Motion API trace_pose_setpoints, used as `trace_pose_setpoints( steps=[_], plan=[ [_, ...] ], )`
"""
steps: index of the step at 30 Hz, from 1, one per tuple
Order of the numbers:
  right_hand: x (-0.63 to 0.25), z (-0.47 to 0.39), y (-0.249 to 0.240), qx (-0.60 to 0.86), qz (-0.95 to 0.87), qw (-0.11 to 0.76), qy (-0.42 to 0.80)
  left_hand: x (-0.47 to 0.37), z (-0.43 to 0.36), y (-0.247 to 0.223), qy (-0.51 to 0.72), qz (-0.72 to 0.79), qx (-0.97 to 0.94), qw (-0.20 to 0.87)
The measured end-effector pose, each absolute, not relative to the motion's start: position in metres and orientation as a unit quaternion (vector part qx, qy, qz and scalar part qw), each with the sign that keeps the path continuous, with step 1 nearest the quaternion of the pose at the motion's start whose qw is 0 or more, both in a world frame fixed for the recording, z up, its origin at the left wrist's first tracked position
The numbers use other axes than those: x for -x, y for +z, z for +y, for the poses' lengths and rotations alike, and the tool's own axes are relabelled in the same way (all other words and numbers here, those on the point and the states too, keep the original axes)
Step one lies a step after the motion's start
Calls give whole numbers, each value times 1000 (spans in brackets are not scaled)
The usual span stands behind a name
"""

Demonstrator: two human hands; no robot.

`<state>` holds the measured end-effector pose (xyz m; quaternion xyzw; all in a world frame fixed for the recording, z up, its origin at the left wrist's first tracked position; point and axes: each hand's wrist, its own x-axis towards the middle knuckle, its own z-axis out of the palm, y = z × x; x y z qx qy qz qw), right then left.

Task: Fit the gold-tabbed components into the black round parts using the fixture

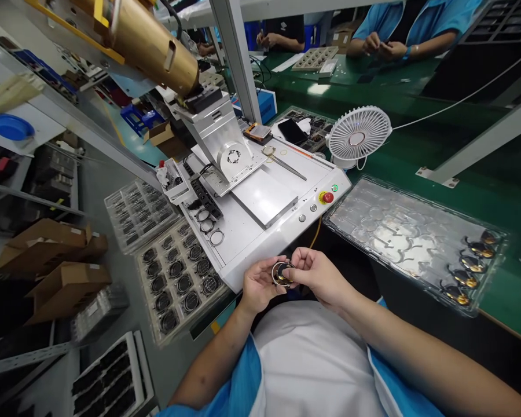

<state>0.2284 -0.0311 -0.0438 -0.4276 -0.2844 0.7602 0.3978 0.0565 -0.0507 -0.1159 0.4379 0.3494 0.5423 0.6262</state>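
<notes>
- Holding a small round part with a pale ring-shaped rim and dark centre (pixel 279 273), the hands are together in front of the torso, near the front edge of a white machine base (pixel 260 252).
- Left hand (pixel 257 286): clamped on the part's side, fingers curled around the rim.
- Right hand (pixel 316 274): fingertips touching the part's face and near side; whether they pinch it or merely rest there cannot be told.
- Machine base: red mushroom-shaped button (pixel 327 197) at the right front corner; slim silver metal tweezers (pixel 292 167) lying on top; thin dark rings (pixel 217 237) along the left side.
- Left of the base: translucent plastic tray (pixel 145 307) carrying rows of round black parts (pixel 183 283).
- Right of the base: clear plastic tray (pixel 399 200) on a green desk (pixel 449 156), with a row of black-and-gold parts (pixel 464 278) at its far right end.
- Behind that tray: round white fan (pixel 359 134), standing on the desk.
- Across the desk: a co-worker in blue sleeves (pixel 449 23), both hands near each other.
</notes>
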Motion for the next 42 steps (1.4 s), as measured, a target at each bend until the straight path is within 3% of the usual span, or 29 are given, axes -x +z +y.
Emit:
trace_pose_setpoints(
  steps=[10, 25, 34, 42],
  plan=[
    [-221, -35, -38, 462, -376, 413, 689, -57, -49, -116, 578, 338, -428, 607],
    [-220, -32, -53, 431, -343, 400, 732, -55, -48, -120, 584, 348, -462, 570],
    [-227, -28, -60, 448, -335, 275, 782, -52, -51, -119, 577, 355, -503, 536],
    [-224, -31, -68, 381, -285, 343, 810, -58, -56, -108, 571, 390, -530, 490]
  ],
)
